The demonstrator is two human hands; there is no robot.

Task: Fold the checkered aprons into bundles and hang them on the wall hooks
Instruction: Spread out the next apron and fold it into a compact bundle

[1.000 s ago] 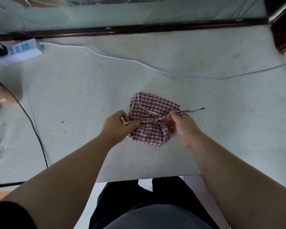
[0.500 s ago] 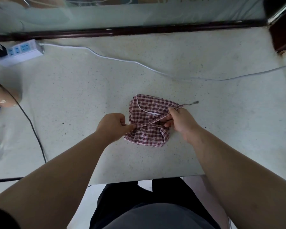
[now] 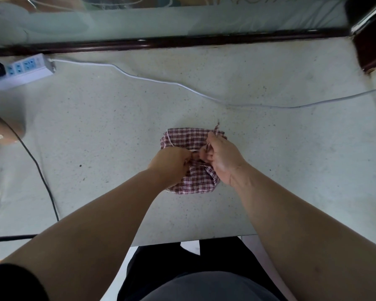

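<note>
A red-and-white checkered apron (image 3: pixel 186 139), folded into a small bundle, lies on the pale speckled table (image 3: pixel 117 131) in front of me. Both hands meet over its middle. My left hand (image 3: pixel 172 162) pinches the apron's strap at the bundle's left side, fingers curled. My right hand (image 3: pixel 221 157) grips the other strap end, whose frayed tip (image 3: pixel 218 124) sticks up past the bundle's far right corner. The hands hide the centre of the bundle. No wall hooks are in view.
A white power strip (image 3: pixel 24 69) lies at the far left, its white cable (image 3: pixel 182 85) snaking across the table behind the bundle. A black cable (image 3: pixel 41 177) runs down the left side. A dark wooden rail (image 3: pixel 182 41) borders the far edge.
My hands have drawn together over the bundle's middle. The strap end that pointed out to the right now stands up behind my right hand.
</note>
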